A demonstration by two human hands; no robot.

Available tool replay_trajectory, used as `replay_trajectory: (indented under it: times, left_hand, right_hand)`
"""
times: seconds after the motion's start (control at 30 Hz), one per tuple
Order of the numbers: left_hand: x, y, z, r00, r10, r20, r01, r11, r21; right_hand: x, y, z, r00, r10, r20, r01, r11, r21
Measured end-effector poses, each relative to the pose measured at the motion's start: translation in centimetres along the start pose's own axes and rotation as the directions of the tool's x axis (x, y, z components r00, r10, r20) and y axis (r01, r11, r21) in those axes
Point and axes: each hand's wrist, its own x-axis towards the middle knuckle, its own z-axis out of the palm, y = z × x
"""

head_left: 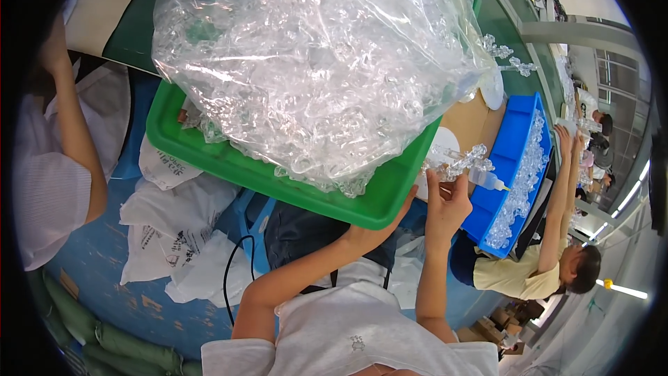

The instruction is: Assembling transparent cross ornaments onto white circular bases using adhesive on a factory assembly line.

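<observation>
A green tray (264, 170) loaded with a large clear plastic bag (313, 63) of transparent moulded parts is propped from beneath by the left hand (372, 230), whose grip is spread flat against the tray's lower corner rather than closed round anything. A small cluster of clear plastic pieces (463, 161) is pinched in the right hand (445, 198), fingers together on it, just beside the tray's near edge and next to a small squeeze bottle (487, 181) with a pointed nozzle. A blue tray (511, 146) filled with similar clear pieces is seen just beyond, on the surface (473, 118). The step in hand is judged to be the handling of a single cluster while the bulk supply is steadied. For the next move, the heavy tray would need to be kept level by the supporting hand, and the brittle-looking cluster to be guided with a light pinch. Another person's arms (563, 188) are raised near the blue tray.
</observation>
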Motion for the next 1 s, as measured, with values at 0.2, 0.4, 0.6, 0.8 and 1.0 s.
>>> replay_trajectory:
  times: [0.2,0.4,0.6,0.8,1.0]
  left_hand:
    - [0.2,-0.1,0.1,0.999,-0.011,-0.051,0.011,1.0,-0.004]
    - [0.4,-0.6,-0.5,0.999,0.028,-0.031,-0.025,0.996,0.086]
    - [1.7,-0.9,-1.2,0.99,0.122,-0.073,-0.118,0.991,0.06]
    - [2.9,-0.6,-1.4,0.997,0.071,0.034,-0.063,0.977,-0.204]
    - [4.7,0.1,-2.1,0.997,0.031,0.071,-0.029,0.999,-0.029]
  right_hand:
    - [0.6,-0.7,-0.8,0.995,-0.074,0.074,0.083,0.988,-0.132]
    - [1.9,-0.9,-1.0,0.971,-0.093,0.218,0.153,0.949,-0.277]
    - [1.9,-0.7,-1.0,0.97,-0.151,0.192,0.194,0.952,-0.235]
    - [2.6,0.7,-0.6,0.961,-0.189,0.201,0.227,0.956,-0.185]
    - [3.4,0.2,-2.7,0.933,-0.327,0.154,0.327,0.945,0.027]
